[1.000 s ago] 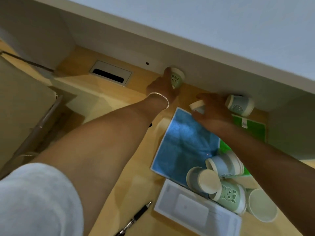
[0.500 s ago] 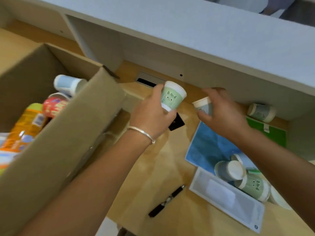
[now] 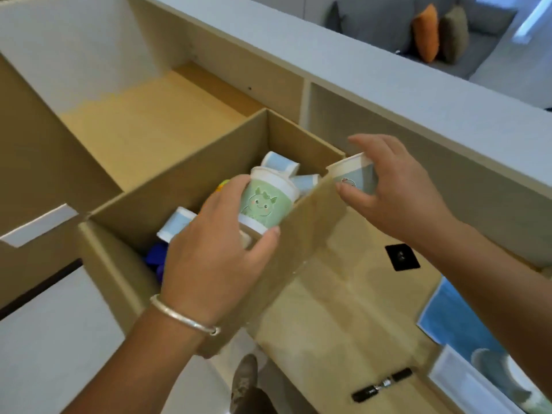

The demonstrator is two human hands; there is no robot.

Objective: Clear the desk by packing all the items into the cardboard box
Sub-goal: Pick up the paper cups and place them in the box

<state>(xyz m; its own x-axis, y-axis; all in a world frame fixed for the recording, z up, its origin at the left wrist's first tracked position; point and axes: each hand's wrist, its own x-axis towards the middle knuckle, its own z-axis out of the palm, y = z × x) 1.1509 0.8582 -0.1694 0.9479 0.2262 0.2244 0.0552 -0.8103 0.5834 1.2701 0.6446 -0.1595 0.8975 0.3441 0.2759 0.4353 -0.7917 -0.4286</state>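
My left hand (image 3: 215, 264) grips a green paper cup (image 3: 264, 201) with a cartoon dragon, held over the open cardboard box (image 3: 191, 171), just inside its right wall. My right hand (image 3: 397, 192) holds a blue-and-white paper cup (image 3: 354, 174) by its base, right at the box's near right corner. Inside the box lie several blue paper cups (image 3: 279, 162), and a dark blue thing (image 3: 155, 258) shows below them. My left wrist wears a silver bangle.
The box's flap (image 3: 328, 279) hangs over the wooden desk. A black pen (image 3: 382, 385) lies near the front edge. A blue sheet (image 3: 466, 321) and a white sheet (image 3: 466, 386) lie at the right, by a black desk socket (image 3: 401, 256). A grey partition runs behind.
Both hands carried their cups leftward from the desk's back edge to the box. The view swung left, so the box now fills the middle.
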